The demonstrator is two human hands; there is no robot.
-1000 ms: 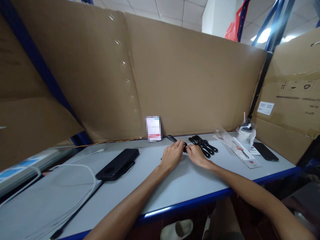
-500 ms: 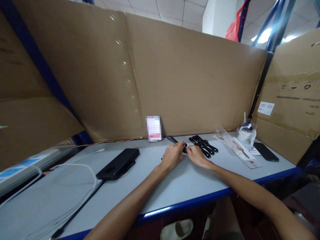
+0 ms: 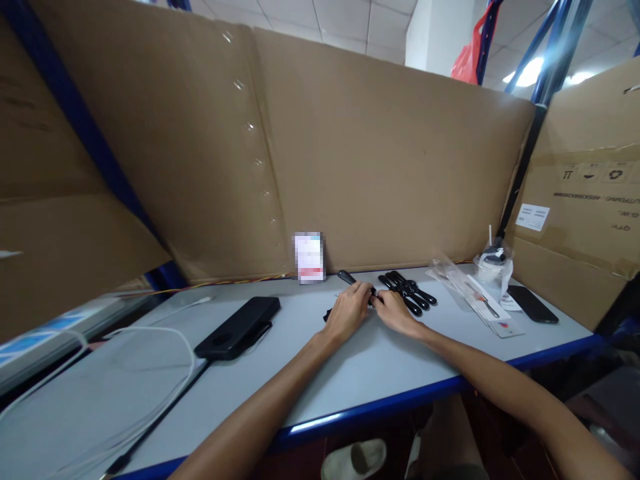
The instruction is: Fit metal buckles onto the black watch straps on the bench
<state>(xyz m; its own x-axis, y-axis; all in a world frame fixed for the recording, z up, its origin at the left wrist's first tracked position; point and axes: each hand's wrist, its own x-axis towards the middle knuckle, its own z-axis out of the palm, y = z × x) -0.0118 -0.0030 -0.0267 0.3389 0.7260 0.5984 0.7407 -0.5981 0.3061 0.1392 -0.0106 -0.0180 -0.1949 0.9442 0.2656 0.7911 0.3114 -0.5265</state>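
Observation:
Both my hands meet over a small black strap-like piece (image 3: 346,277) lying near the back of the grey table (image 3: 350,373). My left hand (image 3: 349,311) has its fingers curled down on that piece, and a black end shows at its left side. My right hand (image 3: 396,311) pinches the same piece from the right, fingertips touching the left hand's. Just right of my hands lie several more black straps (image 3: 410,291) side by side.
A black phone-like case (image 3: 239,327) and white cables (image 3: 150,347) lie at the left. Clear plastic packets (image 3: 475,297), a bagged cup (image 3: 493,263) and a dark phone (image 3: 533,305) sit at the right. Cardboard walls (image 3: 375,153) close the back and right.
My hands stay together on the black piece and have shifted only slightly; the fingers have closed a little tighter on it.

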